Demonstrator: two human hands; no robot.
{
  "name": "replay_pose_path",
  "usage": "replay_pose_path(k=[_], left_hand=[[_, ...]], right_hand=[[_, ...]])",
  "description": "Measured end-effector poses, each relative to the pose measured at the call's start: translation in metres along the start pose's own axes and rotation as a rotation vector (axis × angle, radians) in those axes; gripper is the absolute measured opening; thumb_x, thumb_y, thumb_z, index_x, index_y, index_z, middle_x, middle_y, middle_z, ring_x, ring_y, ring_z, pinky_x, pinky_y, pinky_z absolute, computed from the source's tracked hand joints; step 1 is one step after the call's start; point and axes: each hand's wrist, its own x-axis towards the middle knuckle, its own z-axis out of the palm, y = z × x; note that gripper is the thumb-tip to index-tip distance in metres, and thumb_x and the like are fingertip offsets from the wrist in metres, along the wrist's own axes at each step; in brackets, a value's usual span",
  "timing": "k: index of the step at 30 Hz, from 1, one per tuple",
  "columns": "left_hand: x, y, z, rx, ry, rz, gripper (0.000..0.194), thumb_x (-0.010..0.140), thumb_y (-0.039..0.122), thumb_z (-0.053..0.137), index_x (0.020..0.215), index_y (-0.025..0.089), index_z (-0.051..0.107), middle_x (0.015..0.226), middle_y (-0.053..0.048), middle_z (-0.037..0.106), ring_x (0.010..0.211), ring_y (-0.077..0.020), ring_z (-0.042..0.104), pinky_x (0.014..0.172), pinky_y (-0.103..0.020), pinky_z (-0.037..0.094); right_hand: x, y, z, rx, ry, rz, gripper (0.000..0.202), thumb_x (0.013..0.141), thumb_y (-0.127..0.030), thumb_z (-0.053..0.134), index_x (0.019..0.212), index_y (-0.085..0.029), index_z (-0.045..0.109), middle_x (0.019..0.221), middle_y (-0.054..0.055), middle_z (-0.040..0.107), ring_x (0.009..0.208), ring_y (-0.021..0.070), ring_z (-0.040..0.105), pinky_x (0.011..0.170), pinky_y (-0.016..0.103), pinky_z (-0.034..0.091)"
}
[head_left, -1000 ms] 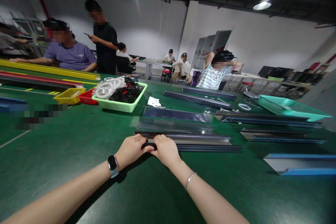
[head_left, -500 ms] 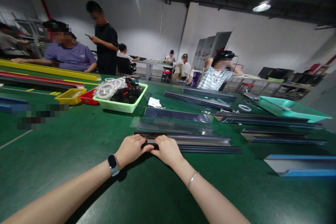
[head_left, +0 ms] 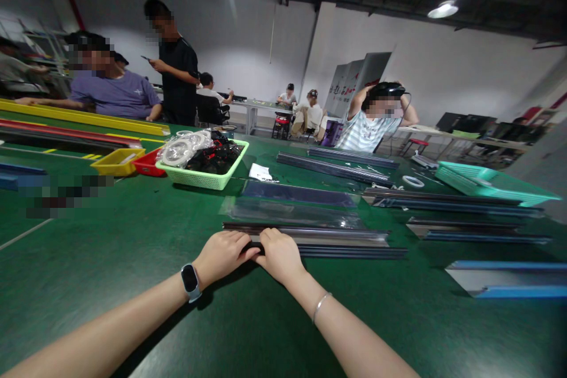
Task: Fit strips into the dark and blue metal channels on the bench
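A dark U-shaped channel profile (head_left: 343, 240) lies lengthwise on the green table in front of me, its pale inner face upward. At its left end, my left hand (head_left: 224, 255) is closed, fingers over the profile and thumb along the near side. Right beside it my right hand (head_left: 280, 254) is closed on the same stretch, the two thumbs almost meeting. A short black strip (head_left: 254, 245) shows between the hands; whether it is the near rail or a separate part I cannot tell. My fingertips are hidden behind the hands.
Beyond lie clear film strips (head_left: 295, 212) and more dark profiles (head_left: 334, 168). A blue profile (head_left: 509, 279) sits to the right, a teal basket (head_left: 491, 184) behind it. A pale green basket (head_left: 201, 179) of bagged parts stands left, beside red and yellow bins (head_left: 116, 163). People sit and stand beyond.
Both hands keep their grip, with only a slight shift at the profile's left end. Across the table, a seated person's arms have moved higher around the headgear.
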Motion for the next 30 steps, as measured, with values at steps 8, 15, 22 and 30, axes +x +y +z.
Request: replay_pose_path(k=[8, 15, 22, 30], left_hand=[[0.0005, 0.0016, -0.0004, 0.03, -0.006, -0.032, 0.036, 0.088, 0.046, 0.043, 0.071, 0.017, 0.055, 0.07, -0.004, 0.064, 0.066, -0.0168, 0.06, 0.061, -0.027, 0.044], [0.0009, 0.0002, 0.0001, 0.046, -0.012, -0.05, 0.04, 0.089, 0.047, 0.041, 0.069, 0.016, 0.057, 0.067, -0.005, 0.064, 0.064, -0.0173, 0.061, 0.058, -0.027, 0.043], [-0.0006, -0.0004, -0.0005, 0.032, 0.03, -0.064, 0.042, 0.089, 0.047, 0.041, 0.066, 0.016, 0.057, 0.065, -0.005, 0.064, 0.061, -0.0159, 0.06, 0.058, -0.026, 0.043], [-0.0003, 0.0008, 0.0004, 0.049, 0.02, -0.088, 0.04, 0.089, 0.046, 0.041, 0.069, 0.016, 0.058, 0.068, -0.006, 0.065, 0.065, -0.018, 0.061, 0.059, -0.028, 0.045]], right_hand=[[-0.0004, -0.0003, 0.0027, -0.008, 0.01, -0.004, 0.024, 0.078, -0.039, 0.061, 0.083, -0.016, 0.056, 0.084, 0.006, 0.059, 0.083, 0.0203, 0.053, 0.071, 0.03, 0.043], [-0.0002, -0.0007, -0.0005, -0.007, 0.03, -0.039, 0.024, 0.077, -0.039, 0.061, 0.079, -0.016, 0.057, 0.081, 0.005, 0.06, 0.082, 0.0204, 0.054, 0.07, 0.03, 0.042], [-0.0001, -0.0025, -0.0019, 0.016, 0.008, -0.026, 0.021, 0.077, -0.038, 0.061, 0.079, -0.017, 0.058, 0.083, 0.006, 0.061, 0.085, 0.0209, 0.054, 0.072, 0.03, 0.043], [-0.0008, -0.0037, 0.0022, 0.024, 0.029, -0.004, 0.02, 0.076, -0.035, 0.062, 0.082, -0.016, 0.057, 0.084, 0.006, 0.06, 0.086, 0.0212, 0.053, 0.073, 0.031, 0.043]])
